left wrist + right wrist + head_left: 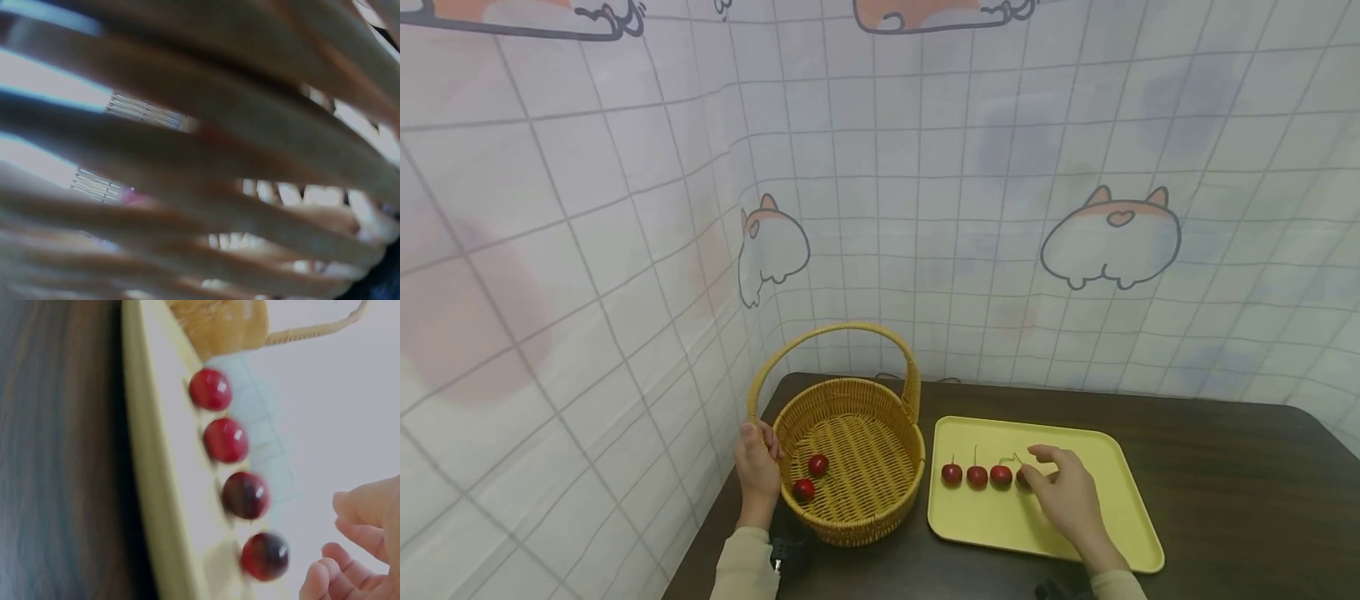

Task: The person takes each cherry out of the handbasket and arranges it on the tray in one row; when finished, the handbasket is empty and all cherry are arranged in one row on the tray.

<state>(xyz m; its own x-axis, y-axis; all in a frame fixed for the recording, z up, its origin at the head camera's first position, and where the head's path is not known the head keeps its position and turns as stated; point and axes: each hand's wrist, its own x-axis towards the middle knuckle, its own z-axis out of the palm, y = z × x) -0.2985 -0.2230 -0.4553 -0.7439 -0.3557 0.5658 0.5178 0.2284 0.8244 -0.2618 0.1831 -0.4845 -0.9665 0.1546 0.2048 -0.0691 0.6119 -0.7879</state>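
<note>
My left hand [758, 465] grips the round wicker basket [917, 479] where its tall handle [842, 327] meets the left rim. Two red cherries lie inside at the left, one [818, 464] behind the other [803, 490]. Wicker strands [206, 137], blurred and close, fill the left wrist view. On the yellow tray [1000, 529], several stemmed cherries [977, 477] stand in a row. My right hand [1069, 497] hovers beside the rightmost cherry [265, 556], thumb and forefinger apart. In the right wrist view its fingers [356, 512] hold nothing and stand clear of the fruit.
Basket and tray stand side by side on a dark wooden table [1232, 467]. A grid-patterned cloth [962, 208] with cartoon dogs hangs behind the table and along its left side. The basket's handle arches high above its rim.
</note>
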